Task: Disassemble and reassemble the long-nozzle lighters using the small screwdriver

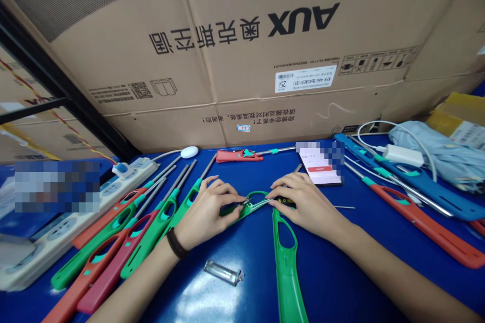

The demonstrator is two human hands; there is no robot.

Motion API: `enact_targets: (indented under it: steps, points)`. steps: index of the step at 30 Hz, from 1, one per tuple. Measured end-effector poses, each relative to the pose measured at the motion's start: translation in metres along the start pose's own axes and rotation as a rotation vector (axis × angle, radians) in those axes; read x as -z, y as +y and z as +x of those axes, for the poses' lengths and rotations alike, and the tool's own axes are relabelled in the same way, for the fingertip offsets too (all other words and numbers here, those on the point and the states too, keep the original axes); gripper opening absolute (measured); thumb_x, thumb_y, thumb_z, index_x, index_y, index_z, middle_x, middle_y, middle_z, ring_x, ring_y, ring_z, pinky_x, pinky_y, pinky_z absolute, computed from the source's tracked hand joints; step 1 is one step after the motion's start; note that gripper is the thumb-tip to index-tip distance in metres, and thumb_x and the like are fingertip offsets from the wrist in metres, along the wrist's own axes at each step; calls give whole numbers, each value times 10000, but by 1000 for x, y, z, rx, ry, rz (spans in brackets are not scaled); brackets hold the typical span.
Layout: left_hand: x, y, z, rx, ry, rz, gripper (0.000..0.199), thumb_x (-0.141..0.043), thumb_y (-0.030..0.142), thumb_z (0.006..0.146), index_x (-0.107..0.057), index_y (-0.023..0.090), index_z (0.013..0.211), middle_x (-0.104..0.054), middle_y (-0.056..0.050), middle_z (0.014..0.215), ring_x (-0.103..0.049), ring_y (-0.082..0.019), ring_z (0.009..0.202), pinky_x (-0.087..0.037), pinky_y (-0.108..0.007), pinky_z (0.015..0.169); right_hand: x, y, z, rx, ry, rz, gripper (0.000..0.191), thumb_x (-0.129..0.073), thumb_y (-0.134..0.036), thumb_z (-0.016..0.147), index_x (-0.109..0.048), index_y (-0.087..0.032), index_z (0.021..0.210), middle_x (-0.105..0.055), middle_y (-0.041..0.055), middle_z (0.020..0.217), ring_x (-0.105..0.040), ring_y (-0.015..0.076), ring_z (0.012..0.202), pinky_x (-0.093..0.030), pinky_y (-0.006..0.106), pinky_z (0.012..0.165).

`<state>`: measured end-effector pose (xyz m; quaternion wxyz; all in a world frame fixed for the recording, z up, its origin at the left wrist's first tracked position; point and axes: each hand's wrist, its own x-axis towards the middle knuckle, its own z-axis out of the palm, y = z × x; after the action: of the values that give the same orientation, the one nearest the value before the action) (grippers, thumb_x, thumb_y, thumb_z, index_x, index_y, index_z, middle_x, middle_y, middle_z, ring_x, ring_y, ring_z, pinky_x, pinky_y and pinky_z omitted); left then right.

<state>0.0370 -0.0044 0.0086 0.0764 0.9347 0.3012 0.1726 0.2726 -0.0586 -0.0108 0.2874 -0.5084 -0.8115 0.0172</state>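
Note:
My left hand (212,207) is closed in a pinch on a small dark part beside the trigger loop of a green lighter shell half (242,214). That shell half lies tilted on the blue table between my hands. A thin white wire (259,204) runs across its loop to the fingertips of my right hand (299,202), which pinch it. Under the right hand a yellow-and-black tool handle (285,201) shows in part. Another green lighter shell half (288,272), open side up, lies nearer me. Left of it rests a clear fuel tank (222,272) with a metal end.
Several gas lighters (142,237) lie at left beside a white power strip (56,229). At back are a red lighter (237,155) and a phone (320,164). Red (428,222) and blue (428,181) lighters lie right. A cardboard box (235,81) walls the far edge.

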Motion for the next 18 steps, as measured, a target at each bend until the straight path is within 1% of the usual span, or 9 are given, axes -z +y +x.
enact_targets:
  steps: [7, 9, 13, 16, 18]
  points:
    - [1, 0, 0, -21, 0, 39, 232, -558, 234, 867, -668, 299, 1061, -670, -7, 898, -597, -167, 853, -282, -479, 1000, 1, 1, 1, 0, -5, -8, 93, -624, -266, 837, -701, -265, 888, -670, 11, 919, -585, 185, 928, -412, 391, 874]
    - [1, 1, 0, -35, 7, 65, 244, -546, 222, 873, -665, 299, 1071, -669, -10, 887, -594, -168, 843, -295, -483, 990, 1, 0, 1, 2, -1, -12, 128, -626, -268, 835, -688, -267, 946, -677, 7, 935, -589, 184, 935, -416, 387, 872]
    - [0, 5, 0, -75, 25, 159, 249, -534, 208, 880, -669, 285, 1074, -665, -20, 860, -579, -179, 828, -320, -484, 975, -2, -7, 0, 25, -16, 49, 278, -601, -263, 856, -604, -274, 1134, -686, 4, 1045, -592, 175, 989, -400, 384, 904]
    - [0, 8, 0, -106, 7, 211, 257, -516, 212, 892, -656, 265, 1100, -666, -31, 870, -582, -183, 830, -324, -479, 977, -7, -16, 1, 53, -77, 127, 289, -567, -252, 882, -578, -272, 1170, -677, 9, 1111, -581, 175, 1036, -361, 394, 949]
    - [0, 9, 0, -110, -17, 224, 254, -516, 232, 894, -648, 251, 1109, -667, -39, 893, -589, -192, 849, -317, -483, 984, -11, -19, 2, 55, -116, 154, 301, -559, -248, 887, -569, -274, 1186, -671, 13, 1121, -572, 181, 1054, -331, 408, 975]
